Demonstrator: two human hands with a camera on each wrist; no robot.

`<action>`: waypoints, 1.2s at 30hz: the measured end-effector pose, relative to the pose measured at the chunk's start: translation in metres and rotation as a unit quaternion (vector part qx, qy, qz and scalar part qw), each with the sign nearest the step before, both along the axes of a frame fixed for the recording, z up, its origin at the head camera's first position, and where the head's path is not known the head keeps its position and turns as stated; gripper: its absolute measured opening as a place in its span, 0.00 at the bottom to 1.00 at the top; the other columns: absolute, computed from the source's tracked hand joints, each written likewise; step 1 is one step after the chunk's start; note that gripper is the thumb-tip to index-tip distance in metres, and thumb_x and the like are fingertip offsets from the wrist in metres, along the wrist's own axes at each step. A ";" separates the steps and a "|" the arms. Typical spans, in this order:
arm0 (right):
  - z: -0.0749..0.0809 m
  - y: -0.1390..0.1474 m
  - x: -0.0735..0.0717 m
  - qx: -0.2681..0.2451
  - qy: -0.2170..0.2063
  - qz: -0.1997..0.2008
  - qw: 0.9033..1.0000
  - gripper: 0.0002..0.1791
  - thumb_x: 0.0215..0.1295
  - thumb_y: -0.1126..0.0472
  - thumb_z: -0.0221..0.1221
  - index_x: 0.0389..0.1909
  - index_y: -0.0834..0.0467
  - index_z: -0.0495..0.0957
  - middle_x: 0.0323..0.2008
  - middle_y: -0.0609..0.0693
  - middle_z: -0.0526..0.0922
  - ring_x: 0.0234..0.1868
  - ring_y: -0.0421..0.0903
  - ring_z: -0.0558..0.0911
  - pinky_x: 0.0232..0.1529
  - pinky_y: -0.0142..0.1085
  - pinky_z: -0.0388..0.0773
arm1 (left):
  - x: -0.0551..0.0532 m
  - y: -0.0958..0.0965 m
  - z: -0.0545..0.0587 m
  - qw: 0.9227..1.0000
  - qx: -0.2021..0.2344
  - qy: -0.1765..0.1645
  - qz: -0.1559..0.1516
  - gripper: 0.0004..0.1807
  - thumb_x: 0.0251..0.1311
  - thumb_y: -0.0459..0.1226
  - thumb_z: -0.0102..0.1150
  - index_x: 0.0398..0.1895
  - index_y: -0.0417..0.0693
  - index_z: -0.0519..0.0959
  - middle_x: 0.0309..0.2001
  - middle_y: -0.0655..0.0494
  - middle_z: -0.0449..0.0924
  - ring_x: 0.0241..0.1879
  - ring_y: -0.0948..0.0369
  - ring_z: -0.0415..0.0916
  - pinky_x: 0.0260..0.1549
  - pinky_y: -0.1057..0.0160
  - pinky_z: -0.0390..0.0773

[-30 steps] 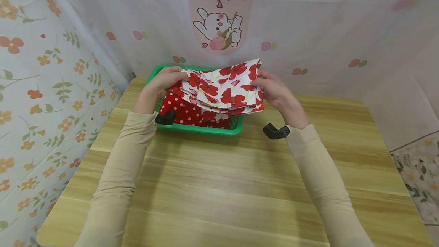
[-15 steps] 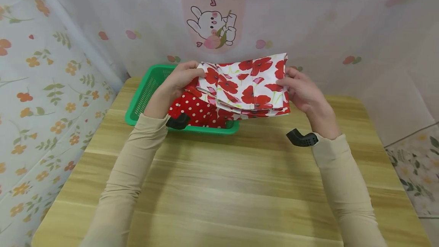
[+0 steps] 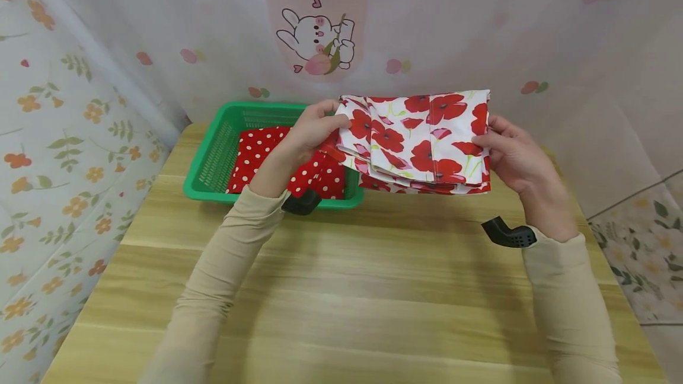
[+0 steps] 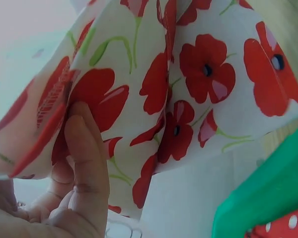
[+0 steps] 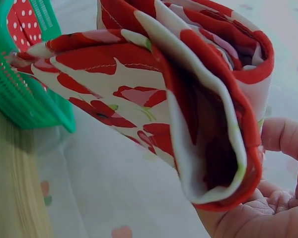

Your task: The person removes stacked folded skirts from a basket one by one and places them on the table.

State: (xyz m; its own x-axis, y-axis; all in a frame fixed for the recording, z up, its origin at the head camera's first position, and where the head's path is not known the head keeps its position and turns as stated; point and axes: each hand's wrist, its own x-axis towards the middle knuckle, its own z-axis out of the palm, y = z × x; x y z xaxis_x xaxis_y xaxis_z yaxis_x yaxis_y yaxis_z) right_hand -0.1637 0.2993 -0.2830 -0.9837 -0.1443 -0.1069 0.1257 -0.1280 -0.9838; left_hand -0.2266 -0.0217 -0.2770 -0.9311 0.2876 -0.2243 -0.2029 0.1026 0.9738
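A folded white cloth with red poppies [image 3: 411,141] is held up between both hands above the table, to the right of the basket. My left hand [image 3: 316,129] pinches its left end, thumb on the near face; the left wrist view shows that thumb pressed on the poppy cloth [image 4: 203,84]. At the opposite end my right hand [image 3: 514,153] grips the edge between thumb and fingers. In the right wrist view the cloth's folded layers [image 5: 208,139] show end-on, with a hollow fold. A red cloth with white dots [image 3: 261,150] lies in the green basket [image 3: 205,185], partly hidden by my left forearm.
The wooden table [image 3: 373,301] stretches out in front of the basket. Behind it hangs a pale curtain [image 3: 453,28] with a printed rabbit, close to the basket's back rim. A flowered curtain [image 3: 58,165] borders the left side.
Both hands have carried the poppy cloth to the right, from over the basket to beside it. More of the dotted cloth and basket is uncovered. The head view has shifted slightly.
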 end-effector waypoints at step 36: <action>-0.104 0.092 0.004 0.024 -0.155 -0.052 0.986 0.06 0.68 0.62 0.53 0.41 0.47 0.72 0.36 0.38 0.78 0.36 0.36 0.79 0.36 0.28 0.78 | 0.030 0.129 -0.116 0.991 -0.005 -0.012 0.135 0.05 0.56 0.29 0.57 0.30 0.42 0.71 0.29 0.55 0.71 0.25 0.62 0.70 0.22 0.69 0.72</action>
